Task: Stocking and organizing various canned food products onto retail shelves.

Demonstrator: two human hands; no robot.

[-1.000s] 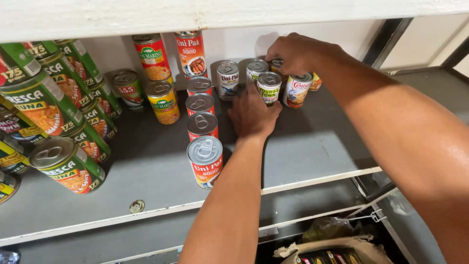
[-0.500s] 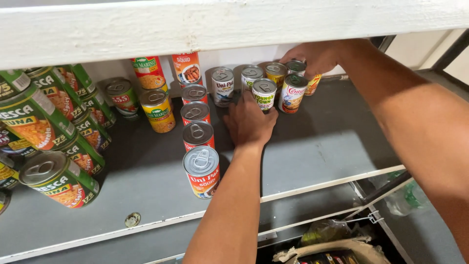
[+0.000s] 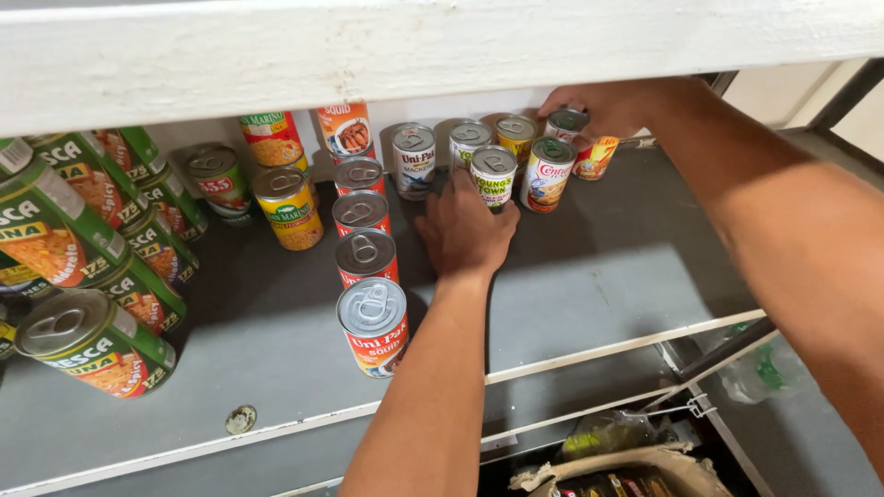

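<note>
Both hands have pushed deeper toward the back edge of the grey metal shelf (image 3: 571, 276) since 0.5 s ago, w/ the cans sitting lower under the white shelf lip (image 3: 442, 46).

My right hand (image 3: 603, 106) is at the back right corner, fingers curled over the top of a small silver-lidded tin can w/ a red and white label (image 3: 564, 121). It looks like a grip from above, but the fingertips are hidden behind the can, so I can't tell how firm. My left hand (image 3: 465, 230) lies flat, fingers spread & loose, holding nothing, its tips just beside the white-and-green labelled tin can (image 3: 494, 175) and the white-labelled tin can w/ blue print (image 3: 413, 161).

Risks as I judge them:
1. That back cluster is packed tight. The white and red labelled can (image 3: 547, 175) and the orange-labelled can (image 3: 595, 156) touch or nearly touch the gripped one, so a tilted lift could knock them over.
2. My left forearm runs just beside the row of 4 red-labelled cans (image 3: 366, 258). The front one (image 3: 376, 327) stands near the shelf's front edge, so a sideways nudge could send it off.
3. The lip blocks my view of the back wall; I'm half working by feel.
</note>
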